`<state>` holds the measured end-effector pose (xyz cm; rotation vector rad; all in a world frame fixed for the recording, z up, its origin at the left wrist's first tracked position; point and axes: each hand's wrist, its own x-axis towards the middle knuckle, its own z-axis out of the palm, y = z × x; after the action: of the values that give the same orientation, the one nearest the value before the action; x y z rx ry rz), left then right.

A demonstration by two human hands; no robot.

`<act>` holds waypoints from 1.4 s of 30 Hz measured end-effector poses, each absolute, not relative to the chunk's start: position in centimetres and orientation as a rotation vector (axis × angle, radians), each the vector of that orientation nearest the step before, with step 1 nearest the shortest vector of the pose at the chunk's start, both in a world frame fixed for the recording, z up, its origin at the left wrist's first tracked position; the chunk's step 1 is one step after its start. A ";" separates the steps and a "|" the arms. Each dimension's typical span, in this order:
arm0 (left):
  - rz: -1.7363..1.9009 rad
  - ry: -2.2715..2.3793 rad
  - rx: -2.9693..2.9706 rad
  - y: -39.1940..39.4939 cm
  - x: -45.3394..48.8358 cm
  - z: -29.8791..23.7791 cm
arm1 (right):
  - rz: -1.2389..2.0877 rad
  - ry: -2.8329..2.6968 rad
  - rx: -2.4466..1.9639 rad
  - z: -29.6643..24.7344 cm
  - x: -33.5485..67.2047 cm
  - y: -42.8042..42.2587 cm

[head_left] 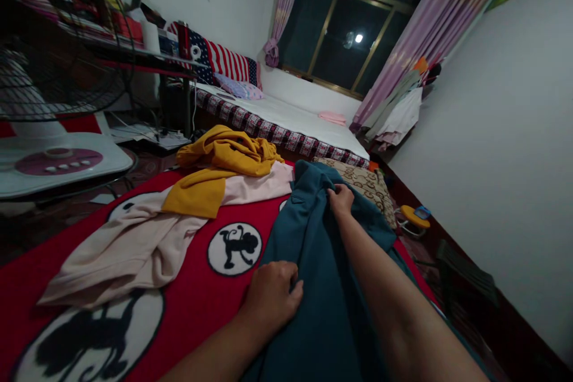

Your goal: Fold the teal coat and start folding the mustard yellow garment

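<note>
Left hand (273, 298) clenched on teal garment (313, 286) edge, 6 o'clock; right hand (341, 199) pinching far fold, 12 o'clock. Advise even tension, cloth flat on red blanket (197, 304).

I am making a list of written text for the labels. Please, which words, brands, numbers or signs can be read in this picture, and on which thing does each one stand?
No text can be read.
Red blanket: only monkey pictures in white circles, no words.
Fan base: buttons, any marks too blurred to read.
Shelf items: any labels too small to read.
Teal garment, in the grip of the left hand and right hand: no print shows.
</note>
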<state>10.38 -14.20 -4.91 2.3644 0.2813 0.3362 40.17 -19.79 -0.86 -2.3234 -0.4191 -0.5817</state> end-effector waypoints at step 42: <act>0.207 -0.492 2.595 -17.3 8.0 -2.3 | -0.342 -0.500 -2.918 -3.1 14.1 -50.7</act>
<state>7.99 -17.33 -2.34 2.5953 -0.4915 0.2073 14.11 -50.73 -3.10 -2.9181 -0.4996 -0.3419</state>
